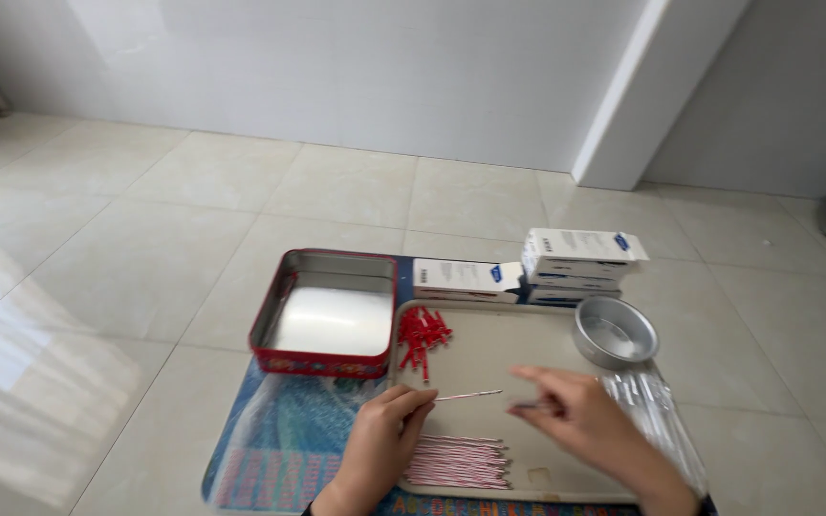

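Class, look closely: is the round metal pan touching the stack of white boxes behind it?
Apart. The head view shows a strip of beige tray between the round metal pan and the stack of white boxes.

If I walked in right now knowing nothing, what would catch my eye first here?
Probably the two bare hands over the beige tray: the left hand pinches a thin red-and-white striped stick while the right hand hovers close by. Just below lies a neat row of matching striped sticks, and a heap of small red caps sits at the tray's far left corner. Beside the tray stands an empty red rectangular tin.
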